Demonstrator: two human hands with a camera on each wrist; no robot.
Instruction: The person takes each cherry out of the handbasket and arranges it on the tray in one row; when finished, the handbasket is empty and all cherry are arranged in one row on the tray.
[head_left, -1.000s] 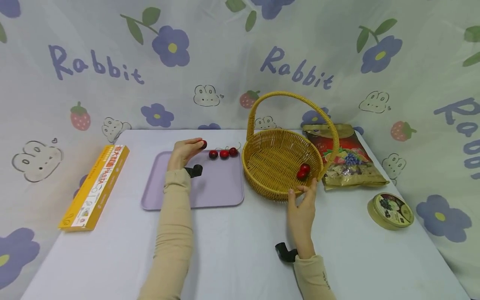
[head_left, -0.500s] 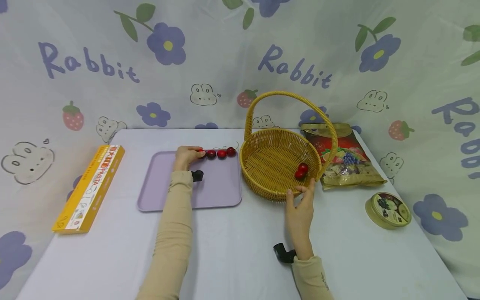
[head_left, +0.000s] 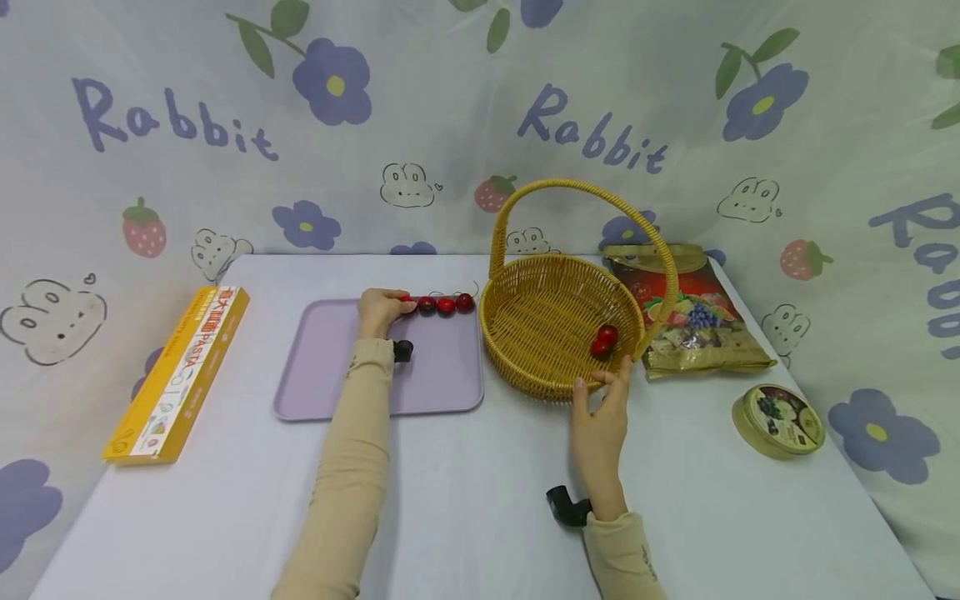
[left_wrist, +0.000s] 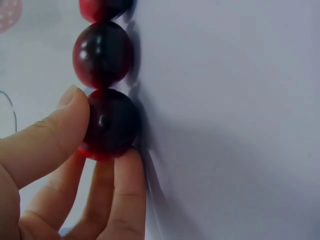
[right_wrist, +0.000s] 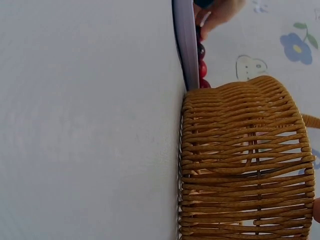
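My left hand [head_left: 380, 310] pinches a dark red cherry [left_wrist: 109, 124] between thumb and fingers at the far edge of the lilac tray [head_left: 322, 375]. That cherry sits at the left end of a row of cherries [head_left: 446, 305] along the tray's far rim. My right hand [head_left: 602, 410] rests with relaxed fingers against the near rim of the wicker basket [head_left: 551, 383], which holds two red cherries [head_left: 603, 340]. In the right wrist view the basket wall [right_wrist: 240, 165] fills the right side, with the tray edge [right_wrist: 184, 45] beyond it.
A yellow pasta box [head_left: 180, 373] lies left of the tray. A snack bag [head_left: 690, 312] lies behind the basket on the right, and a round tin [head_left: 780, 421] sits near the right edge. A printed cloth hangs behind the table.
My left hand lowered its cherry from above the tray down to the left end of the cherry row. The right hand stayed at the basket rim.
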